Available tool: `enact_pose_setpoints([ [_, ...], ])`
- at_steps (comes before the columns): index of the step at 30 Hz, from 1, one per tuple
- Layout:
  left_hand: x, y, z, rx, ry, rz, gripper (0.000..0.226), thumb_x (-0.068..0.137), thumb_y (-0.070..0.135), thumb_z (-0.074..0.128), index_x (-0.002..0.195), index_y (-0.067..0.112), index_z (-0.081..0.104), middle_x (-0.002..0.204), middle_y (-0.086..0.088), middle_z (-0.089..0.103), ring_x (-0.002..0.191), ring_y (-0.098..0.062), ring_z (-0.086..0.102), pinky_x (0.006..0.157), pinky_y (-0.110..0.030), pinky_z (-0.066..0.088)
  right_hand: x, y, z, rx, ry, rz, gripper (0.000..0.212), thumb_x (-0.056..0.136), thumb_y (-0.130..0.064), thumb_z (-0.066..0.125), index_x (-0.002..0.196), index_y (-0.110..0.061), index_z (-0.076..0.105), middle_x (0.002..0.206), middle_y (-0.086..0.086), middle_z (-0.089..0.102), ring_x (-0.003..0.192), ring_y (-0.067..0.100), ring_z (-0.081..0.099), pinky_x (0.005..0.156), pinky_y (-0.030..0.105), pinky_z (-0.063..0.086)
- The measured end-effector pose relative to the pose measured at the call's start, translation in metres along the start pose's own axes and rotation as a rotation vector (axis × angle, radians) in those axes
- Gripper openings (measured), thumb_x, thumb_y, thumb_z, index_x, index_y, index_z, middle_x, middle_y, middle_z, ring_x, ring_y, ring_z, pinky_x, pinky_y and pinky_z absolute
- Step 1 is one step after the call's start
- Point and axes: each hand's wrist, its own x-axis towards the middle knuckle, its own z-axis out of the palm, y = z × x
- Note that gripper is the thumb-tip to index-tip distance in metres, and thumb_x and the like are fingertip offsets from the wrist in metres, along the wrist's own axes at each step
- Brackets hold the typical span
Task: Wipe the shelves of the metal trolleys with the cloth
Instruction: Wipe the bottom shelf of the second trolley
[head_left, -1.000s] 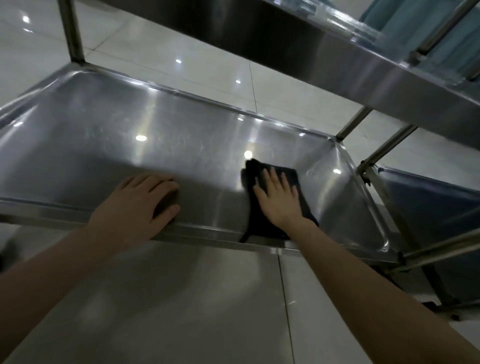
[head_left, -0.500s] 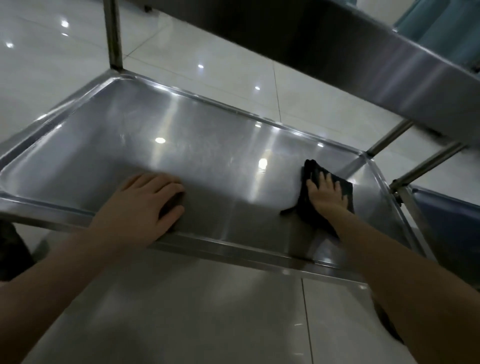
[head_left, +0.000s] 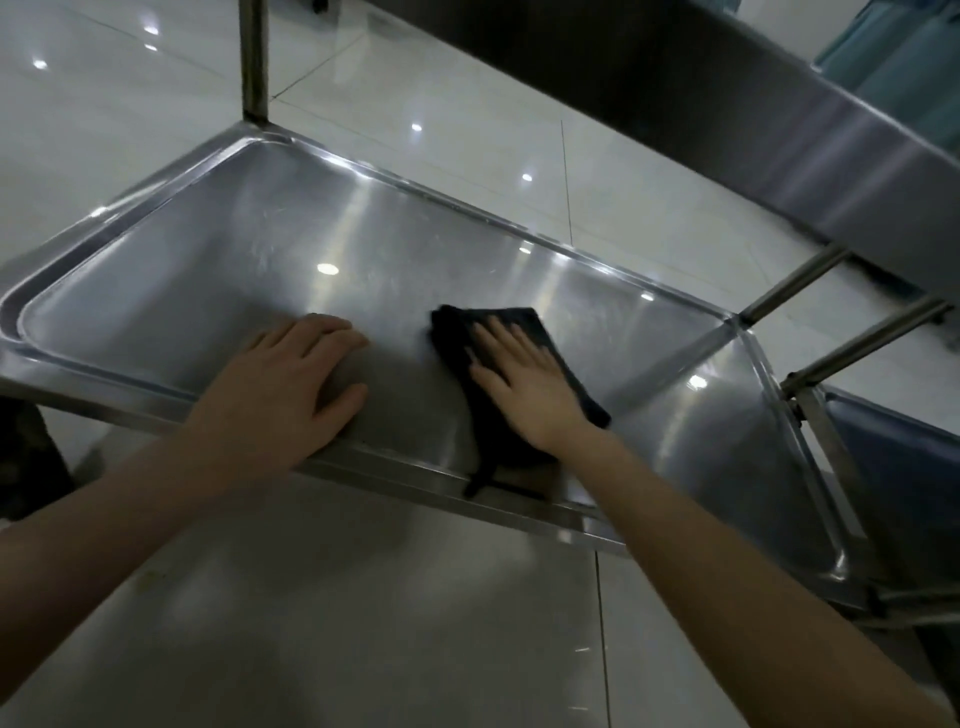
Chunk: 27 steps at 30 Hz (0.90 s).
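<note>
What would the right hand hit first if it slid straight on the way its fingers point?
Bare shelf, then probably its raised far rim; nothing else lies ahead of the right hand on the cloth.

Shelf (head_left: 218, 270) is bare silver-grey steel, brushed sheen, dotted with white light reflections. Cloth (head_left: 550, 343) is plain black, no pattern visible. Floor (head_left: 467, 156) is glossy white tile with thin dark grout lines and bright spots of reflected light. Upper shelf edge (head_left: 779, 135) is dark grey metal. Teal-blue fabric (head_left: 893, 57) at top right. Second trolley's shelf (head_left: 893, 467) looks dark blue-grey.
</note>
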Motion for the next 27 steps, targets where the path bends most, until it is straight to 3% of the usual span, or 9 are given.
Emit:
enact_pose_setpoints([
  [4, -0.001, 0.003, 0.002, 0.030, 0.013, 0.008, 0.051, 0.087, 0.051, 0.040, 0.122, 0.019, 0.057, 0.121, -0.004, 0.059, 0.108, -0.030, 0.056, 0.094, -0.044, 0.044, -0.046, 0.099, -0.023, -0.061, 0.003, 0.483, 0.055, 0.105, -0.044, 0.026, 0.156, -0.026, 0.016, 0.164, -0.002, 0.005, 0.151, 0.020, 0.003, 0.121, 0.046, 0.005],
  [7, 0.002, -0.001, 0.001, -0.003, 0.020, 0.020, 0.053, 0.086, 0.051, 0.041, 0.122, 0.016, 0.057, 0.119, -0.007, 0.060, 0.108, -0.033, 0.057, 0.096, -0.046, 0.043, -0.025, 0.088, -0.024, 0.015, -0.023, 0.715, 0.060, 0.103, -0.052, 0.022, 0.156, -0.030, 0.006, 0.164, -0.006, -0.003, 0.151, 0.021, -0.004, 0.120, 0.049, -0.002],
  [9, 0.001, -0.003, -0.001, -0.065, 0.050, 0.011, 0.054, 0.085, 0.051, 0.042, 0.125, 0.017, 0.056, 0.121, -0.006, 0.058, 0.109, -0.031, 0.056, 0.098, -0.045, 0.042, 0.006, 0.045, -0.012, -0.015, -0.032, 0.597, 0.061, 0.102, -0.054, 0.021, 0.156, -0.031, 0.005, 0.164, -0.009, -0.004, 0.150, 0.020, -0.005, 0.119, 0.047, -0.003],
  [14, -0.002, -0.004, -0.007, -0.208, 0.207, 0.057, 0.045, 0.088, 0.039, 0.047, 0.125, 0.014, 0.054, 0.125, -0.006, 0.053, 0.111, -0.027, 0.052, 0.094, -0.036, 0.041, 0.064, -0.099, 0.020, -0.072, -0.070, 0.008, 0.060, 0.101, -0.050, 0.030, 0.155, -0.030, 0.013, 0.164, -0.007, 0.004, 0.151, 0.022, 0.001, 0.118, 0.050, 0.002],
  [17, -0.005, -0.007, -0.011, -0.266, 0.267, 0.059, 0.041, 0.091, 0.032, 0.049, 0.124, 0.009, 0.054, 0.128, -0.008, 0.051, 0.114, -0.026, 0.050, 0.096, -0.034, 0.041, 0.039, -0.119, 0.023, -0.036, -0.109, -0.263, 0.057, 0.103, -0.043, 0.031, 0.155, -0.031, 0.012, 0.164, -0.008, 0.005, 0.150, 0.019, 0.000, 0.118, 0.046, -0.002],
  [20, -0.007, -0.008, -0.012, -0.249, 0.233, 0.053, 0.041, 0.091, 0.036, 0.045, 0.122, 0.012, 0.055, 0.124, -0.006, 0.053, 0.111, -0.027, 0.053, 0.092, -0.034, 0.041, -0.011, -0.062, 0.008, 0.026, -0.086, -0.211, 0.055, 0.103, -0.046, 0.032, 0.154, -0.036, 0.014, 0.163, -0.010, 0.007, 0.148, 0.010, -0.001, 0.119, 0.040, -0.004],
  [23, -0.010, -0.008, -0.012, -0.123, 0.107, 0.104, 0.045, 0.090, 0.040, 0.041, 0.122, 0.014, 0.057, 0.125, -0.006, 0.056, 0.112, -0.030, 0.054, 0.090, -0.039, 0.043, -0.071, 0.019, -0.011, -0.004, -0.052, 0.116, 0.055, 0.104, -0.039, 0.034, 0.154, -0.027, 0.014, 0.163, -0.005, 0.006, 0.150, 0.016, 0.001, 0.121, 0.047, 0.004],
  [25, -0.013, -0.009, -0.011, -0.060, 0.005, 0.149, 0.050, 0.091, 0.045, 0.038, 0.125, 0.013, 0.056, 0.131, -0.008, 0.054, 0.118, -0.032, 0.053, 0.094, -0.044, 0.045, -0.109, 0.050, -0.021, 0.012, -0.069, 0.334, 0.056, 0.105, -0.038, 0.030, 0.154, -0.027, 0.007, 0.163, -0.006, -0.001, 0.150, 0.016, -0.003, 0.121, 0.047, 0.000],
  [27, -0.017, -0.014, -0.012, -0.020, -0.048, 0.166, 0.054, 0.092, 0.048, 0.036, 0.129, 0.013, 0.055, 0.135, -0.009, 0.052, 0.121, -0.033, 0.051, 0.099, -0.046, 0.044, -0.131, 0.051, -0.021, 0.018, -0.080, 0.398, 0.057, 0.105, -0.039, 0.029, 0.154, -0.028, 0.003, 0.162, -0.007, -0.004, 0.150, 0.016, -0.005, 0.121, 0.047, -0.001],
])
